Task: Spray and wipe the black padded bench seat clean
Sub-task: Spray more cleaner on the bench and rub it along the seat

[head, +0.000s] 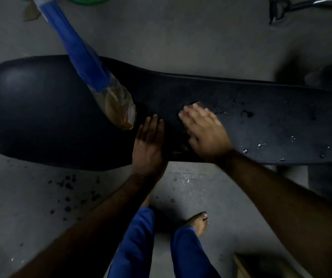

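The black padded bench seat [46, 109] runs left to right across the view, and water droplets [259, 145] dot its right part. A clear spray bottle [119, 105] with a blue label and yellow-brown liquid stands on the seat left of centre. My left hand [149, 145] lies flat and open on the seat's near edge, just right of the bottle. My right hand [205, 133] is blurred and presses flat on what looks like a dark cloth [182, 146], which is hard to tell from the seat.
The grey concrete floor [181, 37] surrounds the bench, with dark wet spots [68, 185] at the front left. A green object [86, 0] sits at the top edge and a metal handle [281, 11] at the top right. My blue-trousered legs [137, 243] and a bare foot [199, 223] stand below.
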